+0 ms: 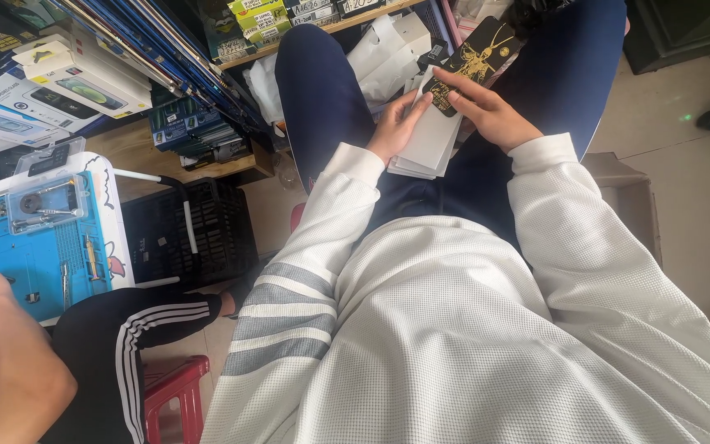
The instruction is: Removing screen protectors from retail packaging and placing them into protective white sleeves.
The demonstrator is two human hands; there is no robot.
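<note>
Holding a black card with gold print over a stack of white sleeves on the lap, the right hand pinches its lower end while the left hand lies flat on the stack. Judging by this, pairing is underway; next calls for aligning edges. The card's long axis runs diagonally, top pointing up-right.

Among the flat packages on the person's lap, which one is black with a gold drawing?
The black flat package with the gold drawing, topmost, under the right hand; the white flat packages below, by the left hand, are plain.
</note>
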